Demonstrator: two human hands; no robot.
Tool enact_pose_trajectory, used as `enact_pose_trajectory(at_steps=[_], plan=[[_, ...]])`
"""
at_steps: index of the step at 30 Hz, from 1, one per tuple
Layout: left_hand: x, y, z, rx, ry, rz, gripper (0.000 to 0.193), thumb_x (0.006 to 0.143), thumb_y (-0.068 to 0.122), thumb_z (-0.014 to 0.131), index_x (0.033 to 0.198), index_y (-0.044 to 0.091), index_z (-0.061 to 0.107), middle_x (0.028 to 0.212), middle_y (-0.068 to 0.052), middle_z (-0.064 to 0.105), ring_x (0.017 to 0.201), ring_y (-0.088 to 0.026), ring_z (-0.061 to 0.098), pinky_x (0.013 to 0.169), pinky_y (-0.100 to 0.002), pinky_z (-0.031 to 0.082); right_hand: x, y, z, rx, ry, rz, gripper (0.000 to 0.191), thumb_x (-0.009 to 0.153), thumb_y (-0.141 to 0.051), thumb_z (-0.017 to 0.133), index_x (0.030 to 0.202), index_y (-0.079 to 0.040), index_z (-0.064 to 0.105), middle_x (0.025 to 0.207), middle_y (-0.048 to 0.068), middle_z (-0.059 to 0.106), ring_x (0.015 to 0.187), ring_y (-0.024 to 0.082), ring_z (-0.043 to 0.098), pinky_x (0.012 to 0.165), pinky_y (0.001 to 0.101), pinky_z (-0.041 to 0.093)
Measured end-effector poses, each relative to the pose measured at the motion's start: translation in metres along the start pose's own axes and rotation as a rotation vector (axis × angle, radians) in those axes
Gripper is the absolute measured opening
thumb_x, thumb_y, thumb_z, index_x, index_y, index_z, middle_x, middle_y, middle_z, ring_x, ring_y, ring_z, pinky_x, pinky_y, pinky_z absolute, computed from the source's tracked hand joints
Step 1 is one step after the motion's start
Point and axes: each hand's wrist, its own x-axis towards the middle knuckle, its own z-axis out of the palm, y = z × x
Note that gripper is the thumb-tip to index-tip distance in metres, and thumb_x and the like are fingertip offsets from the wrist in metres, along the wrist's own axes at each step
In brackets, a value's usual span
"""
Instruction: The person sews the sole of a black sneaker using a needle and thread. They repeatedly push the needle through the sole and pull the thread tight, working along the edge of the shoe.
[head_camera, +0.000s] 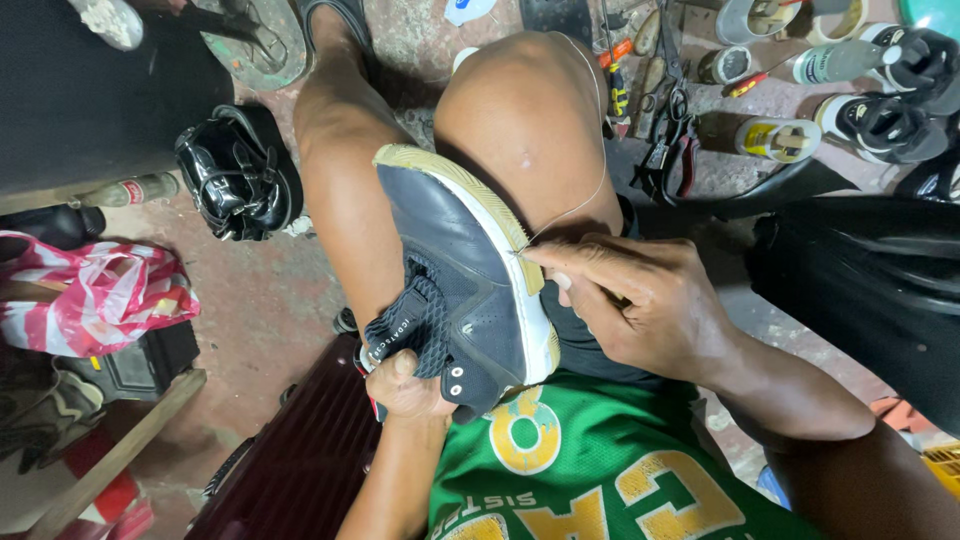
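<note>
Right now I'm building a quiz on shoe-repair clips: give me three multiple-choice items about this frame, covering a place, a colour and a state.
1. Where does the dark navy leather sneaker rest?
A on a bench; B between the knees; C in a bag
2. What colour is the jersey?
A green; B red; C white
3. What is the right hand doing?
A lying flat; B pinching at the sole edge; C gripping scissors

Answers: 1 B, a knee flanks each side. 2 A, green with yellow print. 3 B, fingertips meet at the pale sole with thin thread, while the left hand grips the tongue.

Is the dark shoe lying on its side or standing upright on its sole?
On its side: the dark shoe rests between the knees, sole edge turned toward the right hand.
</note>
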Motion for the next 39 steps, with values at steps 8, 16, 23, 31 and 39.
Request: enact_pose_trajectory(at_steps=[8,16,23,31,39], plan=[[-0.004,0.001,-0.003,-0.009,-0.036,-0.021,0.097,0.077,0.023,0.087,0.154,-0.01,0.038,0.149,-0.026,0.051,0.137,-0.041,0.053,0.117,-0.052,0.042,0.004,-0.008,-0.001,-0.098,-0.02,-0.037,0.035,0.089,0.001,0.066,0.122,-0.006,0.071,0.1,0.012,0.077,0.078,0.019,0.077,0.07,0.0312,0.061],[-0.007,0.003,0.008,0.134,-0.047,0.002,0.106,0.074,0.026,0.087,0.157,-0.008,0.03,0.154,-0.022,0.045,0.145,-0.04,0.045,0.124,-0.052,0.035,0.013,-0.019,-0.019,-0.426,-0.126,-0.118,0.037,0.086,-0.009,0.069,0.123,-0.011,0.072,0.098,0.013,0.077,0.08,0.025,0.076,0.066,0.0366,0.06],[-0.019,0.002,-0.018,0.149,-0.021,-0.152,0.102,0.076,0.028,0.086,0.155,-0.009,0.032,0.154,-0.022,0.046,0.145,-0.039,0.046,0.124,-0.051,0.036,0.033,-0.022,-0.03,-0.582,-0.315,-0.143,0.036,0.088,-0.021,0.07,0.123,-0.016,0.072,0.112,0.017,0.075,0.084,0.03,0.075,0.059,0.043,0.059],[-0.041,-0.013,-0.065,0.013,-0.01,-0.245,0.082,0.084,0.025,0.08,0.147,-0.012,0.042,0.145,-0.023,0.055,0.135,-0.038,0.053,0.117,-0.05,0.039,0.062,-0.03,-0.032,-0.51,-0.458,-0.127,0.022,0.088,-0.009,0.065,0.107,-0.017,0.072,0.079,0.0,0.072,0.058,0.018,0.07,0.042,0.0347,0.054],[-0.04,-0.006,-0.071,0.112,-0.054,-0.443,0.081,0.088,0.034,0.076,0.146,-0.015,0.047,0.143,-0.024,0.058,0.13,-0.035,0.058,0.11,-0.045,0.043,0.059,-0.034,-0.03,-0.902,-0.463,-0.637,0.015,0.095,-0.012,0.067,0.109,-0.006,0.067,0.078,0.001,0.056,0.058,0.014,0.061,0.043,0.0312,0.047]])
